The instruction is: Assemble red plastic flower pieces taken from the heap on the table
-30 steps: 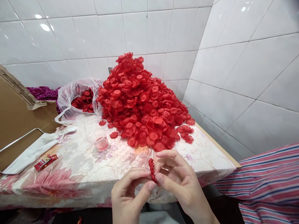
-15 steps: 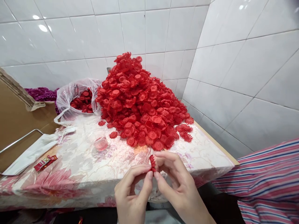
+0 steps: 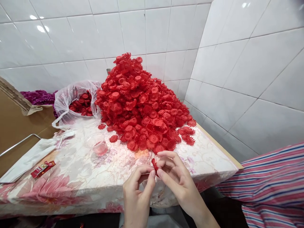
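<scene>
Between my fingertips is a small red fringed flower piece [image 3: 155, 164], seen nearly edge-on above the front of the table. My left hand [image 3: 140, 186] pinches its lower left edge with thumb and forefinger. From the other side, my right hand [image 3: 177, 177] closes thumb and fingers on it, covering part of its right side. Just beyond my hands rises a large heap of similar red flower pieces [image 3: 142, 107], round with notched rims. A few single ones lie loose at its foot, such as one flower piece [image 3: 113, 138] on the left.
A clear plastic cup [image 3: 99, 147] with pinkish contents stands left of the heap. Behind it sits a plastic bag [image 3: 63, 103] of dark red pieces. A cardboard box [image 3: 30, 125], a red packet [image 3: 42, 168] and striped cloth [image 3: 268, 180] flank the flowered tablecloth [image 3: 78, 171]. Tiled walls close the back and right.
Both hands still hold the red flower piece, which has tilted slightly. The left hand has shifted a little right, and the right hand's fingers have moved up around the piece. The view has shifted slightly.
</scene>
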`<state>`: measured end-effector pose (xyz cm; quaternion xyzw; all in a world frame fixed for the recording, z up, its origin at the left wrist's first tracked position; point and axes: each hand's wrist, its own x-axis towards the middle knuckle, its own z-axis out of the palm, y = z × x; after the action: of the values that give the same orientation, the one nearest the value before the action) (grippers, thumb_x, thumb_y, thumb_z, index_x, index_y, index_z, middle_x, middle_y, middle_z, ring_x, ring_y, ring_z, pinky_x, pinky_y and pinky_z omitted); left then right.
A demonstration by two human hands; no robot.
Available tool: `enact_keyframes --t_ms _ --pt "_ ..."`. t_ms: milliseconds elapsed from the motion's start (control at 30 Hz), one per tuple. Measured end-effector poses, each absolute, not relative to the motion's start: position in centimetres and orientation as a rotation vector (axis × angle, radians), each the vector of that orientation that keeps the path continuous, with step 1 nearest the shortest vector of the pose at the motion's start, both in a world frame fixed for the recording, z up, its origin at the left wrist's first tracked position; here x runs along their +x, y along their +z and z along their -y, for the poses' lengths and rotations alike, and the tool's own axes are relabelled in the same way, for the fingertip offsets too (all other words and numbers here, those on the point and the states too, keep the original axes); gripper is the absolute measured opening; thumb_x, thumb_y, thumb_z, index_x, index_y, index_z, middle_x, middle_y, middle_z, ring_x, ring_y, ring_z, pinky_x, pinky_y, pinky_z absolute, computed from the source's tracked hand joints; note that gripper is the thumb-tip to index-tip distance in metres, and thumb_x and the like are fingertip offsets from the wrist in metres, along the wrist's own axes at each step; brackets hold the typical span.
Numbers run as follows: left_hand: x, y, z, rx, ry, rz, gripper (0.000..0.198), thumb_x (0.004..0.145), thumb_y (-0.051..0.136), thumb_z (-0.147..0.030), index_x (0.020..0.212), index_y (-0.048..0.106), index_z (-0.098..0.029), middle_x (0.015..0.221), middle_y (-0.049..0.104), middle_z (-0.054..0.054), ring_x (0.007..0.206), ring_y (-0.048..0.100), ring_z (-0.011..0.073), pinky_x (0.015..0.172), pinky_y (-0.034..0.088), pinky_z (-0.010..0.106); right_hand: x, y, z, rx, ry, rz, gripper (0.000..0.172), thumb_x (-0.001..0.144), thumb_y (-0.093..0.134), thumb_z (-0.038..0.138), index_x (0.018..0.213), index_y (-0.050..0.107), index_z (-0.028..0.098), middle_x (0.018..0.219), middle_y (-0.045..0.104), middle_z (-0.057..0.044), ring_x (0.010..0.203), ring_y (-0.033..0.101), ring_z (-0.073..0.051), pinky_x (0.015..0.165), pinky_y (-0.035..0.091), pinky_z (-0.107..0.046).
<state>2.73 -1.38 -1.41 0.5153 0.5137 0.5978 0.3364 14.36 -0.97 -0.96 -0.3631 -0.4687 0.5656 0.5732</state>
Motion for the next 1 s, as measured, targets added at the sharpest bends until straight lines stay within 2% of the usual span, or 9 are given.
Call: enact_keyframes --t_ms 200,333,433,533,600,667,733,867,1000 --pt "1.0 -2.5 -1.0 1.585 1.731 -1.811 0.014 0.081 0.06 -0.033 0.08 0.067 -0.021 0.08 0.071 0.004 0.073 0.067 0.0194 0.071 0.052 0.029 15.9 -1.9 0.1 -0.881 1.24 1.099 0.027 0.083 0.065 0.038 0.104 0.055 0.025 0.079 0.058 0.001 0.074 0.056 -0.014 0.065 0.045 -0.022" --pt "-1.3 -1.8 -2.4 1.328 1.819 -2.113 0.022 0.079 0.06 -0.04 0.08 0.068 -0.02 0.078 0.071 0.005 0.071 0.067 0.0213 0.069 0.052 0.032 19.9 -3.3 -1.6 -1.112 0.764 1.099 0.023 0.085 0.061 0.035 0.104 0.053 0.025 0.089 0.059 -0.003 0.084 0.058 -0.018 0.067 0.046 -0.026" --pt "-2.1 -1.2 -2.8 1.21 1.699 -1.868 0.025 0.071 0.068 -0.042 0.077 0.07 -0.018 0.076 0.073 0.004 0.072 0.069 0.0207 0.068 0.055 0.028 22.9 -3.9 -3.1 -1.365 0.473 1.299 0.027 0.083 0.059 0.033 0.107 0.051 0.024 0.08 0.059 -0.002 0.073 0.057 -0.02 0.07 0.048 -0.034" --pt "-1.2 -1.2 -2.7 1.225 1.551 -1.546 0.024 0.066 0.074 -0.04 0.072 0.071 -0.017 0.071 0.074 0.003 0.069 0.07 0.0194 0.062 0.056 0.024 23.2 -3.3 -3.4 -1.478 0.143 1.466 0.028 0.08 0.06 0.031 0.105 0.055 0.021 0.086 0.061 -0.007 0.081 0.057 -0.026 0.077 0.047 -0.043" --pt "-0.1 -1.2 -2.6 1.188 1.506 -1.427 0.022 0.065 0.075 -0.038 0.071 0.072 -0.017 0.071 0.074 0.003 0.07 0.07 0.0193 0.06 0.057 0.023 21.9 -2.4 -2.7 -1.398 0.043 1.476 0.02 0.083 0.058 0.027 0.103 0.056 0.022 0.087 0.061 -0.007 0.085 0.058 -0.026 0.079 0.048 -0.042" --pt "1.1 -1.0 -2.4 1.137 1.473 -1.338 0.02 0.064 0.077 -0.036 0.071 0.074 -0.017 0.07 0.075 0.004 0.069 0.071 0.019 0.059 0.057 0.022 19.9 -1.5 -1.6 -1.248 0.172 1.485 0.014 0.087 0.056 0.019 0.1 0.056 0.025 0.084 0.062 -0.003 0.079 0.06 -0.02 0.074 0.05 -0.033" --pt "2.1 -0.6 -2.0 1.11 1.44 -1.252 0.016 0.062 0.079 -0.032 0.07 0.075 -0.018 0.069 0.075 0.003 0.068 0.071 0.0184 0.06 0.057 0.021 17.9 -0.9 -0.6 -1.05 0.466 1.548 0.015 0.088 0.055 0.015 0.098 0.057 0.027 0.083 0.063 0.0 0.078 0.063 -0.016 0.071 0.051 -0.025" --pt "3.4 0.2 -1.0 1.057 1.449 -1.159 0.01 0.066 0.077 -0.029 0.071 0.077 -0.021 0.072 0.075 0.002 0.073 0.07 0.0178 0.068 0.056 0.021 15.4 -0.8 -0.2 -0.898 0.756 1.424 0.02 0.088 0.056 0.013 0.102 0.057 0.028 0.085 0.064 0.001 0.078 0.064 -0.012 0.071 0.052 -0.02" --pt "3.4 0.1 -0.5 1.078 1.449 -1.17 0.008 0.07 0.074 -0.029 0.072 0.077 -0.022 0.076 0.076 0.001 0.072 0.069 0.0153 0.068 0.054 0.018 15.1 -0.5 -0.5 -0.856 0.953 1.188 0.017 0.086 0.061 0.017 0.1 0.058 0.027 0.085 0.063 0.002 0.08 0.063 -0.012 0.073 0.053 -0.019"
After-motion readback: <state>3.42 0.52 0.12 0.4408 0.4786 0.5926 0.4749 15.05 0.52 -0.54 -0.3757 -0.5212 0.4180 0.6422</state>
